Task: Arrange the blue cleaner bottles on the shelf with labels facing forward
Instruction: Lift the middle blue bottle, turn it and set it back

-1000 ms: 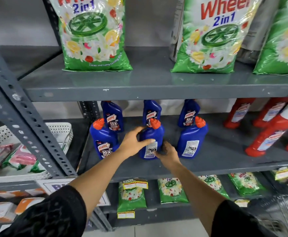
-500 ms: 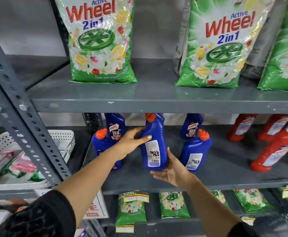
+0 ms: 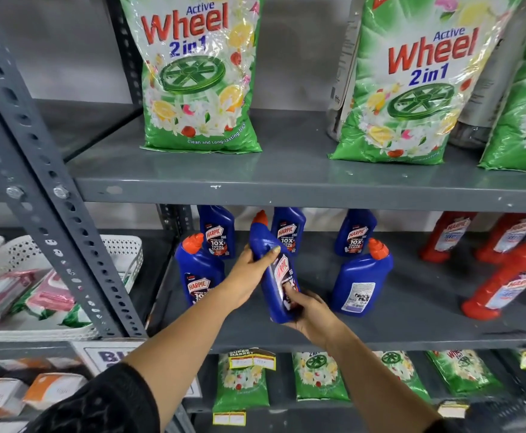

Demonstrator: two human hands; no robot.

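Observation:
I hold one blue cleaner bottle [image 3: 275, 276] with an orange cap, lifted off the grey middle shelf [image 3: 411, 314] and tilted left, its red Harpic label turned toward me. My left hand [image 3: 254, 270] grips its upper body. My right hand [image 3: 308, 310] cups its base. To the left a blue bottle [image 3: 200, 273] stands label forward. On the right another blue bottle [image 3: 360, 282] shows its white back label. Three blue bottles [image 3: 217, 232], [image 3: 288, 232], [image 3: 354, 234] stand in the back row with front labels showing.
Red cleaner bottles [image 3: 505, 276] fill the right of the same shelf. Green Wheel detergent bags [image 3: 201, 76] stand on the shelf above, smaller ones [image 3: 244, 382] below. A slotted grey upright [image 3: 58, 220] and a white basket [image 3: 121, 254] of pink packs are at left.
The held bottle stood on the shelf with its back label out, was lifted, and has been rotated so its front label faces me. The camera has tilted upward.

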